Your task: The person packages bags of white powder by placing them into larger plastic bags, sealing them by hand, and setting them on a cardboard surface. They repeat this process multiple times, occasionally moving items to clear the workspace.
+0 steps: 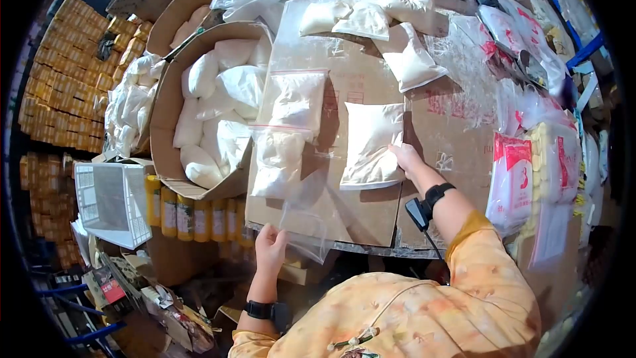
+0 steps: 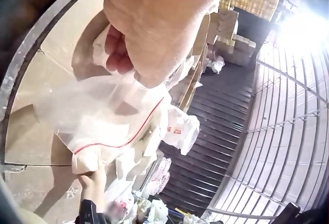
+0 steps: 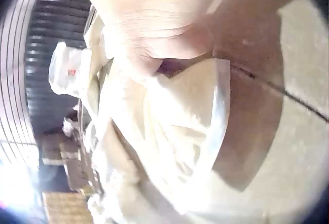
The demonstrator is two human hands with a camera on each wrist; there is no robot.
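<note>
In the head view my left hand point(image 1: 270, 248) pinches a thin clear bag point(image 1: 308, 229) at the table's front edge. The left wrist view shows this clear bag point(image 2: 103, 106), with a red seal line, hanging from my curled left fingers point(image 2: 117, 54). My right hand point(image 1: 407, 159) grips the right side of a filled white bag point(image 1: 372, 142) lying on the cardboard. Up close, my right hand point(image 3: 159, 39) has thumb and fingers on the filled bag point(image 3: 180, 111). Left of it lie two filled clear bags, the upper point(image 1: 296, 101) overlapping the lower point(image 1: 278, 162).
An open carton point(image 1: 162, 119) of white bags stands left of the cardboard-covered table point(image 1: 430, 205). More filled bags point(image 1: 411, 56) lie at the back. Packs with red print point(image 1: 510, 182) are stacked at the right. A white basket point(image 1: 109, 199) and yellow bottles point(image 1: 185, 219) stand at the left.
</note>
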